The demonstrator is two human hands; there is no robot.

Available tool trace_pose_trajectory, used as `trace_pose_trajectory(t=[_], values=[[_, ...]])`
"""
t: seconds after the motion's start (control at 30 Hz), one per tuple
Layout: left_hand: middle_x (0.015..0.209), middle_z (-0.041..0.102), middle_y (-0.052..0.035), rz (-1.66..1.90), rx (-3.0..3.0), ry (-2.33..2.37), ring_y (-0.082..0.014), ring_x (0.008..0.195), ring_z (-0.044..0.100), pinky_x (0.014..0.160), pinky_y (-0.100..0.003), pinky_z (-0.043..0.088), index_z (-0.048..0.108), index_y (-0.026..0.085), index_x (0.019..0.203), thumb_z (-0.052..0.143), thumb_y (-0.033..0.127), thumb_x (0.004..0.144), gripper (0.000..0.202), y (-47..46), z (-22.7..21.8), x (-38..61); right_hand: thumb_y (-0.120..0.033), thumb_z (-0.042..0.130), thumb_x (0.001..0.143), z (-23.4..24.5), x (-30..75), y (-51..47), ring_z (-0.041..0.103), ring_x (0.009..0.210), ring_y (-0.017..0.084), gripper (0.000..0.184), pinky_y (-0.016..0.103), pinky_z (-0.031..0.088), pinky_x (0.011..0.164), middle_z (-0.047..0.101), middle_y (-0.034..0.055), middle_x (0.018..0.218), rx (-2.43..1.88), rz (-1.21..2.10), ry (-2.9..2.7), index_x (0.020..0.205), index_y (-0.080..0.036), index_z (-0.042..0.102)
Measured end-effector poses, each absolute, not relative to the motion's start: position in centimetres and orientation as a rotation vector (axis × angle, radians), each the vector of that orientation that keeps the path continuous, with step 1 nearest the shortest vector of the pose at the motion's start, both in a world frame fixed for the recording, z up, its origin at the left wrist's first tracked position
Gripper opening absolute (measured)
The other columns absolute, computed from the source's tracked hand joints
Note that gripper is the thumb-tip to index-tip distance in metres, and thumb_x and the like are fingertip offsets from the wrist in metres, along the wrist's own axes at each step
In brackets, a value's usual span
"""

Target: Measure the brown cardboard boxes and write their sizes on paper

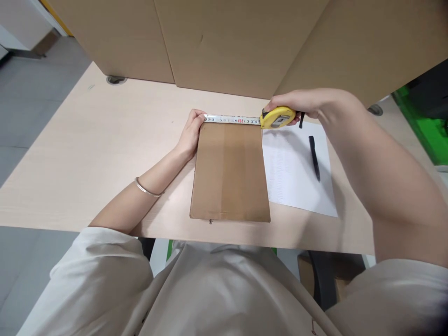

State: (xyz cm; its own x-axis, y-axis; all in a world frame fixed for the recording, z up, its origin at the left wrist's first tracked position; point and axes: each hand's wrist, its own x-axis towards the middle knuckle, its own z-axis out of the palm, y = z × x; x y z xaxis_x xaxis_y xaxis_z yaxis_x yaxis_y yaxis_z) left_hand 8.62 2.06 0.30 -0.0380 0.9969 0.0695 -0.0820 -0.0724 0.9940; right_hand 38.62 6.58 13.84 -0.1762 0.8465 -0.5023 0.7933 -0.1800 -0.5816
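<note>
A brown cardboard box [231, 172] lies in front of me with a strip of tape down its top. Along its far edge stretches the blade of a yellow tape measure [278, 117]. My right hand [292, 103] is closed round the tape measure's case at the box's far right corner. At the far left corner, my left hand [192, 131] pinches the end of the blade and rests against the box's side. A black strap hangs from the case by my right fingers.
A printed white sheet [297, 196] lies right of the box, with a black pen [314, 158] on it. Large cardboard panels [224, 42] stand along the back of the pale table [87, 154]. Two round cable holes are near the table's far edge.
</note>
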Motion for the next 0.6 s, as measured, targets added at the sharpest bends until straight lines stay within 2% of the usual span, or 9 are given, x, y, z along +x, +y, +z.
trace_pose_trajectory(t=[0.2,0.33,0.53,0.6], values=[[0.102,0.057,-0.0029,1.319,1.166,1.170,-0.0250,0.116,0.064,0.107,-0.038,0.054,0.054,0.026,0.098,0.065,0.052,0.110,0.030,1.87,0.65,8.93,-0.039,0.067,0.110,13.80,38.67,6.58,0.051,0.064,0.015,0.030,0.032,0.036,0.057,0.068,0.0090,0.084,-1.986,1.296,-1.934,0.093,-0.017,0.078],[0.103,0.057,-0.0030,1.320,1.164,1.174,-0.0247,0.116,0.063,0.107,-0.037,0.053,0.053,0.026,0.098,0.064,0.051,0.111,0.031,1.90,0.72,8.99,-0.042,0.069,0.111,13.65,39.12,6.70,0.052,0.064,0.013,0.033,0.030,0.036,0.056,0.072,0.0105,0.086,-1.936,1.336,-1.966,0.094,-0.015,0.078],[0.102,0.056,-0.0022,1.320,1.174,1.174,-0.0227,0.112,0.062,0.105,-0.035,0.053,0.053,0.026,0.098,0.062,0.047,0.112,0.027,1.58,1.04,9.06,-0.041,0.068,0.111,14.27,38.46,6.25,0.067,0.075,0.017,0.031,0.026,0.047,0.058,0.078,0.0136,0.095,-1.894,1.481,-1.947,0.097,-0.016,0.079],[0.102,0.056,-0.0021,1.317,1.174,1.189,-0.0226,0.112,0.063,0.106,-0.035,0.053,0.054,0.026,0.097,0.061,0.045,0.113,0.026,1.31,1.18,9.08,-0.039,0.069,0.110,14.42,38.37,5.83,0.067,0.073,0.017,0.027,0.027,0.048,0.058,0.078,0.0134,0.097,-1.894,1.489,-1.918,0.098,-0.017,0.079]])
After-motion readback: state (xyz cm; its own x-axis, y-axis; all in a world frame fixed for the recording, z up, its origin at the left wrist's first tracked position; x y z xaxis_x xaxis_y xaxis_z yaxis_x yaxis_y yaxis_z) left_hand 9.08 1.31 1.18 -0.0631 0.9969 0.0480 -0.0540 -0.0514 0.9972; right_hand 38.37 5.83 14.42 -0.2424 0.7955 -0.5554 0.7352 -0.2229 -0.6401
